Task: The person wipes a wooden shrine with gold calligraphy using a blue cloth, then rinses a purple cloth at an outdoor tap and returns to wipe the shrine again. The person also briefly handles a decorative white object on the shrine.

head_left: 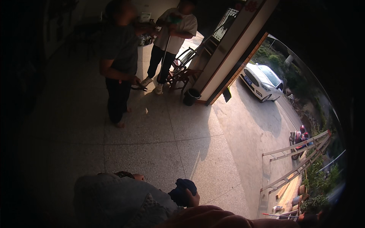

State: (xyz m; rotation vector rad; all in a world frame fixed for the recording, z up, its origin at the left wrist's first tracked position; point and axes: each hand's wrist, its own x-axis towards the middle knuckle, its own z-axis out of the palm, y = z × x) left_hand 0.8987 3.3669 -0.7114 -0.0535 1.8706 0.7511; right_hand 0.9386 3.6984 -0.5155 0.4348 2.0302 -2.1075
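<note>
My light blue garment (119, 199) fills the lower left of the view. Beside it, what appears to be my left hand (194, 198) grips a bunched dark blue cloth (184, 186). Very near the camera, at the bottom edge, is my right hand (211, 218); its fingers are partly cut off, so whether it holds anything cannot be told. A bit of skin beside a dark brown strap, perhaps a sandalled foot, shows past the garment. Speckled stone floor (148, 154) lies before me.
One person (119, 54) holds dark-handled pliers or a similar tool (139, 87); another (176, 31) holds a pole. A folding chair (182, 68) and black bin (191, 97) stand by the pillar (228, 54). Outside are a white car (262, 81), motorcycle (299, 139) and ladder (296, 168).
</note>
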